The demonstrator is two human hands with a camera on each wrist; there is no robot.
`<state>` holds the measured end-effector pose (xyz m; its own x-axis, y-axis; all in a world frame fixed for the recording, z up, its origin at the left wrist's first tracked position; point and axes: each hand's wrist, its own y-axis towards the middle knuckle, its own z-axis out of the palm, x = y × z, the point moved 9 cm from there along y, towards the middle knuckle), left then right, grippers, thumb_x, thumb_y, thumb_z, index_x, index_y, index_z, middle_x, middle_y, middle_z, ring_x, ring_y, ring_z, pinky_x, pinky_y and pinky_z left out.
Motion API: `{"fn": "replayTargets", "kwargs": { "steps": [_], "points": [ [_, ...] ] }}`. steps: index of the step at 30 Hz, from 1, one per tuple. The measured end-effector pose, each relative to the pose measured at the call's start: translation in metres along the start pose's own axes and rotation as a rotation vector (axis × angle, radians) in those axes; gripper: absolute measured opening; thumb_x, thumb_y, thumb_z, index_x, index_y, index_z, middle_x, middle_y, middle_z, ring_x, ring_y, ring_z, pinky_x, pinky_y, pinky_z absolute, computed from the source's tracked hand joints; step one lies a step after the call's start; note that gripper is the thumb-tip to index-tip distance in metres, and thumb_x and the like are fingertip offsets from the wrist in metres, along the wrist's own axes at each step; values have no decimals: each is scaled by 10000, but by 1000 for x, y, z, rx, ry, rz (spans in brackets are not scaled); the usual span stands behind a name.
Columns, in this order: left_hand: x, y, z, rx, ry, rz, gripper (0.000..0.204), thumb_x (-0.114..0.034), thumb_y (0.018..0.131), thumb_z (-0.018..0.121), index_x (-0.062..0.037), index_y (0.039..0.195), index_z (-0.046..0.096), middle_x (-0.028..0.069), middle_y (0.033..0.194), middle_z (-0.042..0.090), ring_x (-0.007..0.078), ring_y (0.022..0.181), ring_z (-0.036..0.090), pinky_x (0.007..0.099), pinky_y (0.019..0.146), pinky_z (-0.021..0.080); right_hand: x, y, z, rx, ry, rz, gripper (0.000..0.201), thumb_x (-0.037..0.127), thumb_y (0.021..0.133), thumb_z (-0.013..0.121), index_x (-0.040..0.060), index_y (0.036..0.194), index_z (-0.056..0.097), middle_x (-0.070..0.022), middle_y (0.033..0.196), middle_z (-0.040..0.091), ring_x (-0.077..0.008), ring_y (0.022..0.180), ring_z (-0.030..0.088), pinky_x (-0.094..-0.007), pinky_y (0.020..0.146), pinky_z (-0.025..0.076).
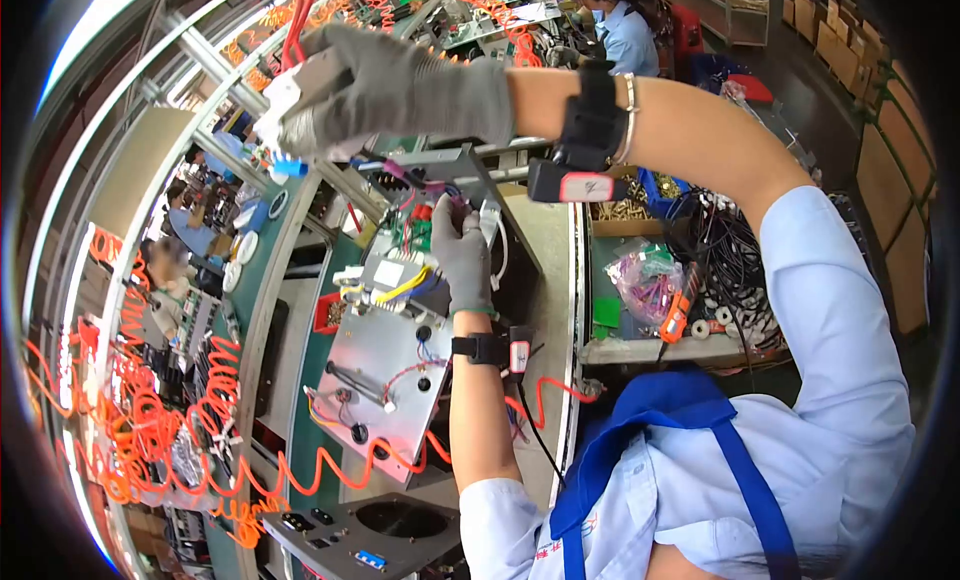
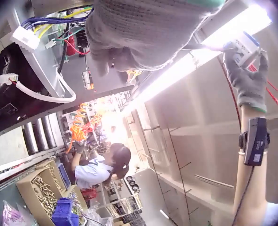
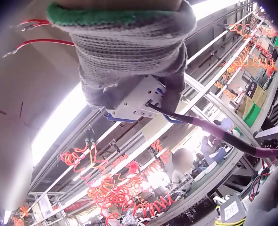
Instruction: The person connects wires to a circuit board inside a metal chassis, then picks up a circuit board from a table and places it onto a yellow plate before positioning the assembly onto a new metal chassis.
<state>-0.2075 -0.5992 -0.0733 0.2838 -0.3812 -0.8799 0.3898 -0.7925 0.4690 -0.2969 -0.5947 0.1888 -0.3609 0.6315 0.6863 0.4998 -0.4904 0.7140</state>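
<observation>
Raised at the upper left of the head view, my gloved right hand (image 1: 345,90) grips a small white box (image 3: 134,101) with blue parts along its edge. A cable (image 3: 219,134) in black and purple sleeving runs from the box down to the electronics unit. My gloved left hand (image 1: 463,260) is over that unit, its curled fingers pinching the cable's wires (image 1: 445,191) near the dark metal housing (image 1: 510,250). Its fingertips are partly hidden in the left wrist view. Red leads (image 3: 45,42) with bare metal ends stick out beside the right hand.
A silver metal plate (image 1: 375,380) carries loose wires and parts. Orange coiled hoses (image 1: 330,470) cross in front. A white connector (image 2: 26,37) and its wires stick out near the left hand. Bins hold brass parts (image 1: 625,202) and black cables (image 1: 715,240). Other people sit farther back.
</observation>
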Motion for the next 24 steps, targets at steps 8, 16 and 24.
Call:
{"fn": "replayTargets", "kwargs": {
  "steps": [8,16,24],
  "points": [
    [35,14,23,6,173,-151,504,82,870,489,31,1369,449,165,1292,576,223,1150,581,295,979,440,-86,26,-12,193,220,3,931,385,568,910,-59,1246,451,-143,1005,646,-194,905,645,-300,824,525],
    [76,18,25,70,623,-30,479,-54,769,577,-28,1247,557,213,1056,650,368,947,635,431,822,493,-135,17,0,241,145,70,915,375,584,905,-28,1270,453,-153,1041,656,-211,956,651,-314,839,510],
    [78,14,20,70,473,-177,572,-73,778,614,-18,1333,486,194,1140,641,321,1045,621,393,861,491,-142,17,34,325,73,307,925,419,600,877,-2,1307,454,-154,1026,675,-221,897,680,-321,801,545]
  ]
}}
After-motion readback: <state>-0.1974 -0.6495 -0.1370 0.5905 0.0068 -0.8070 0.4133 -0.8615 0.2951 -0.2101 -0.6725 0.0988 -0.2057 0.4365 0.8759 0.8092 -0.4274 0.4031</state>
